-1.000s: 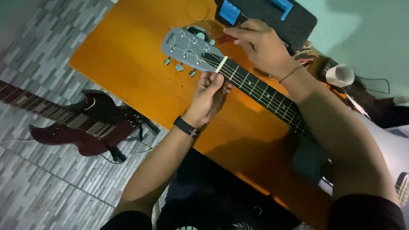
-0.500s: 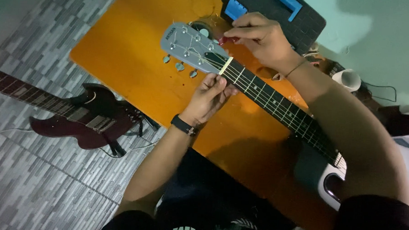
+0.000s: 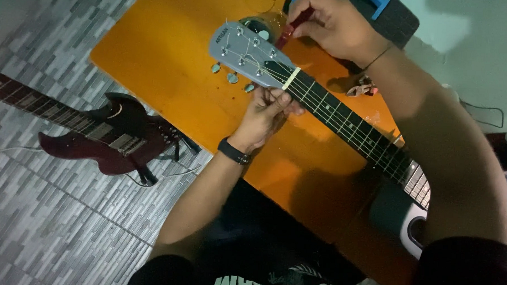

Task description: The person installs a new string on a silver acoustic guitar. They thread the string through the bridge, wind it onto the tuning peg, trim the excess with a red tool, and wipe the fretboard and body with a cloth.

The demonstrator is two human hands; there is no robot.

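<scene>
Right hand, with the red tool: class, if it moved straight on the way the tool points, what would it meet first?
The right hand points its red tool down-left at the grey headstock; it would probably meet the tuning posts there first, though depth is unclear.

Looks like a home corner used as a small guitar-repair spot, not a fitted workshop. Orange desk (image 3: 155, 60) carries a guitar laid flat, its grey headstock (image 3: 240, 49) and dark fretted neck (image 3: 344, 117) running across the top. A dark case with blue parts (image 3: 390, 15) sits at the far edge. Floor of grey, brick-patterned tiles (image 3: 48, 219). A second instrument, a dark red electric guitar (image 3: 104, 140), lies on that floor beside the desk. Pale plain wall (image 3: 476, 49) behind, with a thin cable. Lighting dim.
</scene>
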